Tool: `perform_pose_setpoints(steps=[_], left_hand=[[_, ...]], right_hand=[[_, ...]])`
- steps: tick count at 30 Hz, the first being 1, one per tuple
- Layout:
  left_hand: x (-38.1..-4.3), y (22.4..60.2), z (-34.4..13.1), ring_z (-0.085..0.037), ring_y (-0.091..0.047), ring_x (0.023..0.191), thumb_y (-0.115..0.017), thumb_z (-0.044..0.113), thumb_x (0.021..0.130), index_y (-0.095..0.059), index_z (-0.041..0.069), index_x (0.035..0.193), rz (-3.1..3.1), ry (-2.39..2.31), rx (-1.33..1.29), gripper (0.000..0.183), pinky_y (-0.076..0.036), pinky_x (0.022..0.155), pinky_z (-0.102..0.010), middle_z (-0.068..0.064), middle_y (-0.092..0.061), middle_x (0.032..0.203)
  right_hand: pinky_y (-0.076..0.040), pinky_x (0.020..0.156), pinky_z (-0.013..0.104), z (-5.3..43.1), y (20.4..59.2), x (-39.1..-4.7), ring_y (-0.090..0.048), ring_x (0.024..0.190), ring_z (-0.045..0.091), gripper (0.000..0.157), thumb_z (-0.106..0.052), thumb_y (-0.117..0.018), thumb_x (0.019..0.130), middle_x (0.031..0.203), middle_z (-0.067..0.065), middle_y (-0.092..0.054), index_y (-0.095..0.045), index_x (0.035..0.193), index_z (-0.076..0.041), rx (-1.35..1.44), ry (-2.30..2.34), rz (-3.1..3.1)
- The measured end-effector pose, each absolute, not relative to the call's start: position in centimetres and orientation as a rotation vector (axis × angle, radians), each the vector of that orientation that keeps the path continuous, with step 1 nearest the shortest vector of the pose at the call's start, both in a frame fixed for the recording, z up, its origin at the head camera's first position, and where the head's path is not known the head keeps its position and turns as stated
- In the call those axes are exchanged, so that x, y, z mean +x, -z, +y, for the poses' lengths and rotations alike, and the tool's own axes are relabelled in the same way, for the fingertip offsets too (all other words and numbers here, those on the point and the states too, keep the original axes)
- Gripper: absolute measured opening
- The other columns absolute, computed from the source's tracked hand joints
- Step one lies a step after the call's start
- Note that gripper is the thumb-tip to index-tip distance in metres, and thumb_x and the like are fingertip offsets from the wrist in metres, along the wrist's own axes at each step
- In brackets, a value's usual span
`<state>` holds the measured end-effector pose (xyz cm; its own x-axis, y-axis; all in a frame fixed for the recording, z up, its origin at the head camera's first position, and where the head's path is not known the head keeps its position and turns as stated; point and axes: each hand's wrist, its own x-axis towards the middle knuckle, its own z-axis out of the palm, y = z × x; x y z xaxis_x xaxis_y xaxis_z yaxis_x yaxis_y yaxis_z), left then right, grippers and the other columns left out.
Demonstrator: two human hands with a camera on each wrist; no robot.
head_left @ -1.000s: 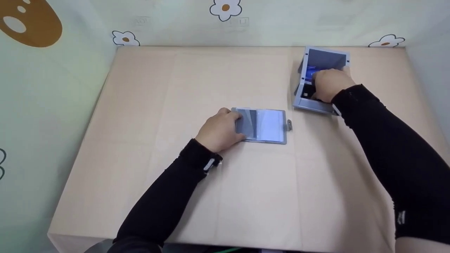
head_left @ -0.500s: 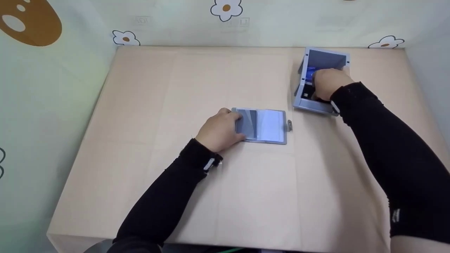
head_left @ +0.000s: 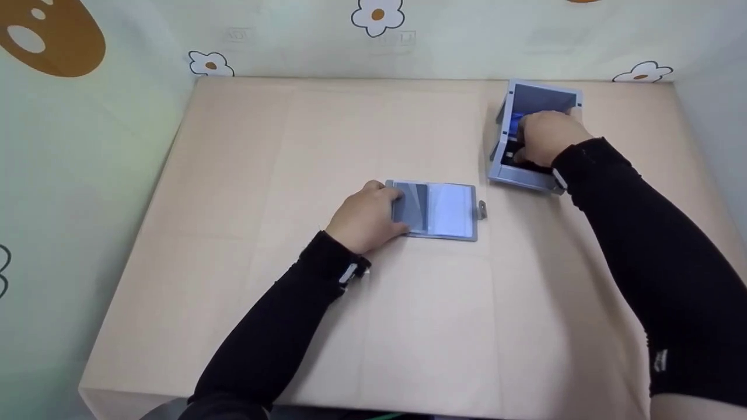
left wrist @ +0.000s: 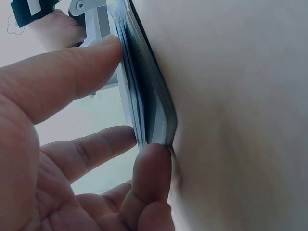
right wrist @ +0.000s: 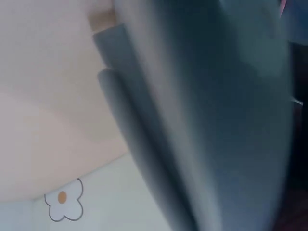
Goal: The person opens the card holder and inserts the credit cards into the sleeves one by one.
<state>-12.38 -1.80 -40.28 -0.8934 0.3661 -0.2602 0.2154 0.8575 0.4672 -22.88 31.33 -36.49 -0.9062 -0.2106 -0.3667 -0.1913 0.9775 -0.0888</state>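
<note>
A small grey card holder [head_left: 452, 211] with clear sleeves lies spread on the table, its snap tab pointing right. My left hand [head_left: 365, 216] grips its left end; in the left wrist view the thumb presses the sleeves [left wrist: 129, 91] and the other fingers touch the edge of the cover [left wrist: 166, 113]. At the back right, my right hand [head_left: 548, 135] reaches into a grey open-topped box [head_left: 522, 177]. Its fingertips are mostly hidden inside, beside a blue item [head_left: 516, 123] and something black. The box wall [right wrist: 216, 120] fills much of the right wrist view and hides the fingers.
A beige cloth covers the table [head_left: 315, 146]. A pale wall with printed flowers [head_left: 378, 15] stands right behind it, and side panels close in the left and right. The front table edge runs along the bottom of the head view.
Inside the box, my right hand has shifted slightly, with a fingertip now showing near the black thing. The left hand and card holder stay where they were.
</note>
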Motion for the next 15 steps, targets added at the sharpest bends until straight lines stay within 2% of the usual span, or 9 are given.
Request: perform_pose_setpoints(steps=[4, 10, 13, 15], left_hand=[[-12.26, 40.25, -1.82, -0.023, -0.067, 0.112, -0.081, 0.036, 0.090, -0.063, 0.011, 0.144, 2.690, -0.616, 0.432, 0.062, -0.055, 0.103, -0.040, -0.016, -0.059, 0.144], [-12.26, 40.29, -1.71, -0.023, -0.068, 0.110, -0.082, 0.036, 0.090, -0.063, 0.011, 0.144, 2.702, -0.605, 0.437, 0.063, -0.057, 0.101, -0.040, -0.017, -0.060, 0.143], [-12.28, 40.29, -1.71, -0.023, -0.068, 0.109, -0.082, 0.036, 0.090, -0.063, 0.011, 0.144, 2.702, -0.603, 0.438, 0.062, -0.057, 0.100, -0.040, -0.017, -0.060, 0.142], [-12.31, 40.31, -1.71, -0.023, -0.068, 0.109, -0.082, 0.036, 0.090, -0.063, 0.011, 0.144, 2.701, -0.605, 0.438, 0.062, -0.056, 0.101, -0.040, -0.017, -0.060, 0.142]], right_hand=[[-0.051, 0.090, 0.062, 31.24, 36.67, -22.80, -0.066, 0.092, 0.042, 0.041, -0.030, -0.078, 0.087, 0.100, 0.027, -0.071, -0.065, 0.103, 0.005, -0.301, 0.038, 2.742], [-0.043, 0.092, 0.060, 31.17, 36.84, -23.08, -0.064, 0.090, 0.040, 0.042, -0.030, -0.084, 0.082, 0.100, 0.025, -0.073, -0.065, 0.099, 0.002, -0.256, 0.061, 2.774], [-0.047, 0.093, 0.061, 31.05, 36.73, -23.01, -0.065, 0.090, 0.039, 0.044, -0.029, -0.086, 0.083, 0.104, 0.026, -0.073, -0.066, 0.104, 0.003, -0.243, 0.082, 2.786], [-0.052, 0.089, 0.060, 31.08, 36.61, -22.97, -0.065, 0.090, 0.039, 0.043, -0.026, -0.085, 0.085, 0.106, 0.027, -0.072, -0.064, 0.107, 0.004, -0.231, 0.111, 2.796]])
